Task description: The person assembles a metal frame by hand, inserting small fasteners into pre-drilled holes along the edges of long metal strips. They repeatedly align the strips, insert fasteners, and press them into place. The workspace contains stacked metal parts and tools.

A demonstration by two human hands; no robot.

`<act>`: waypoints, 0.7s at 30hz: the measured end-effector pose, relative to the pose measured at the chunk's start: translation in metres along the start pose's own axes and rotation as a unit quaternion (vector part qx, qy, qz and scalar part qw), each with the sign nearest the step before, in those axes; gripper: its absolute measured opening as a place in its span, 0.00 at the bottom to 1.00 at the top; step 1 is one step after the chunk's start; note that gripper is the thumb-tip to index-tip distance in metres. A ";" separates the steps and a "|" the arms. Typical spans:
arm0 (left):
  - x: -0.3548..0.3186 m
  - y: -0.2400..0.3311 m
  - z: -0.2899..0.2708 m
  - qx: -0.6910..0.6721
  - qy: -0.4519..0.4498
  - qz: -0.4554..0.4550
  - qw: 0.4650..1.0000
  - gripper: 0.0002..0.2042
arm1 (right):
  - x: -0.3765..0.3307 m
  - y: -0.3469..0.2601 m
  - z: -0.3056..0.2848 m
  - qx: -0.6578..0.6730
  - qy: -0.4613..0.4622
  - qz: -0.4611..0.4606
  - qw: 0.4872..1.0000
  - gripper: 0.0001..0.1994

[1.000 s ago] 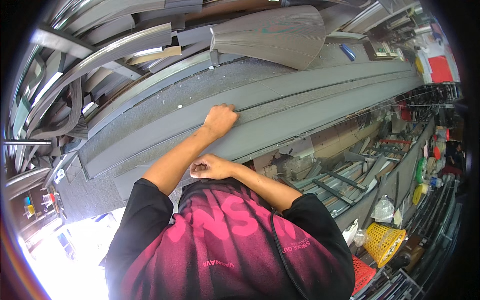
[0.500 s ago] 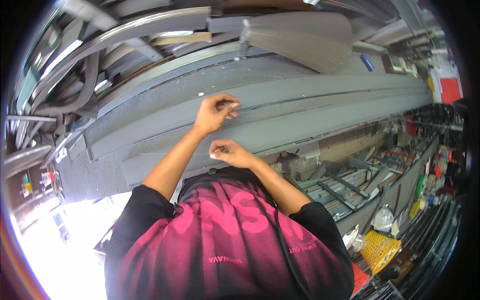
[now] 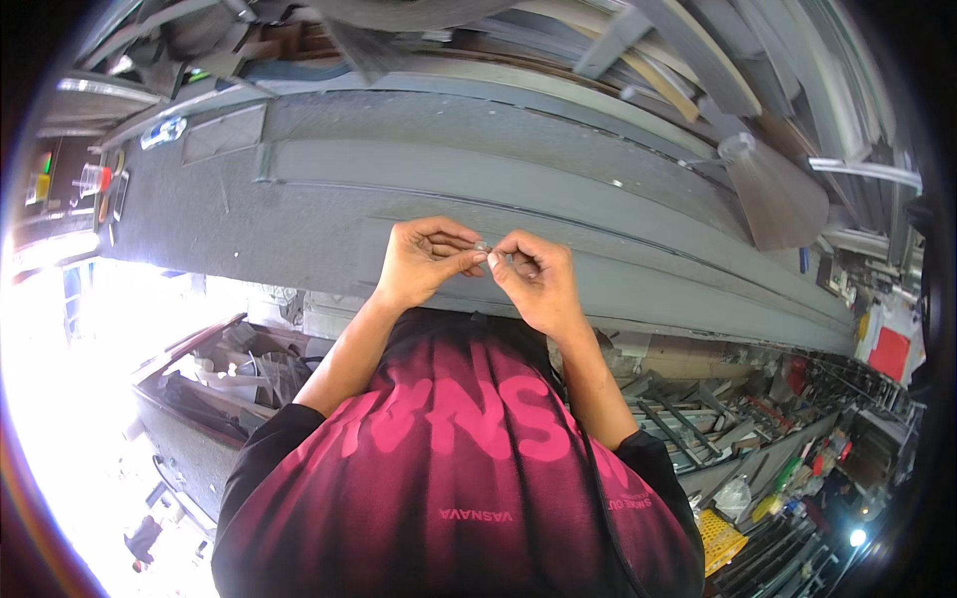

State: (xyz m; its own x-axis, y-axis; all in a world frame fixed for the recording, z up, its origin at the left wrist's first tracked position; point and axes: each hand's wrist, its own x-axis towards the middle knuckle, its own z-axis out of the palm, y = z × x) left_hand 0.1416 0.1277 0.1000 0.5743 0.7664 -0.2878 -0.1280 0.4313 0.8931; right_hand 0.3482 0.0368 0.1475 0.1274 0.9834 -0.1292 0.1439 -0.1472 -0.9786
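Note:
My left hand (image 3: pixel 431 263) and my right hand (image 3: pixel 541 279) meet fingertip to fingertip in front of my chest. Both are closed in a pinch around a tiny pale piece (image 3: pixel 482 246), too small and too covered by the fingers to name. Below and beyond them lie long flat grey strips (image 3: pixel 419 174) on a grey workbench (image 3: pixel 189 224). The hands appear raised over the bench's near side; how far above it I cannot tell.
Stacked lengths of profile (image 3: pixel 688 50) and a curled grey sheet (image 3: pixel 773 189) line the far side. To the near right is a trough of metal offcuts (image 3: pixel 688 419), with a yellow basket (image 3: pixel 720 543) beyond. A bin of scraps (image 3: pixel 249 374) stands at near left.
My hands, apart before, have come together at the fingertips. The right one has moved right and away from my body. My view has swung left along the bench.

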 end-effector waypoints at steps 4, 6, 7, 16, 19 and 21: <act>-0.013 0.016 -0.053 -0.022 -0.040 0.008 0.999 0.12 | 0.009 -0.018 0.042 -0.011 -0.007 -0.005 1.000 0.07; -0.016 0.019 -0.070 -0.042 -0.062 0.022 0.997 0.12 | 0.010 -0.023 0.056 -0.019 -0.017 -0.006 1.000 0.07; -0.017 0.020 -0.076 -0.047 -0.070 0.026 0.996 0.12 | 0.010 -0.026 0.062 -0.021 -0.019 -0.001 1.000 0.07; -0.020 0.020 -0.094 -0.062 -0.106 0.038 0.992 0.12 | 0.010 -0.037 0.091 -0.022 -0.008 -0.020 1.000 0.07; -0.020 0.021 -0.097 -0.078 -0.113 0.030 0.990 0.13 | 0.009 -0.038 0.094 -0.020 0.001 -0.024 1.000 0.07; -0.020 0.021 -0.098 -0.074 -0.117 0.024 0.990 0.13 | 0.008 -0.038 0.096 -0.021 0.008 -0.022 1.000 0.08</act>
State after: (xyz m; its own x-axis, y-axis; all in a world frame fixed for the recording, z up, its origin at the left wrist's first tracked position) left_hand 0.0478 0.1681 0.0903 0.7339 0.6642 -0.1421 -0.2670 0.4745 0.8388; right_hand 0.2495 0.0603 0.1683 0.1352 0.9873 -0.0838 0.1901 -0.1089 -0.9757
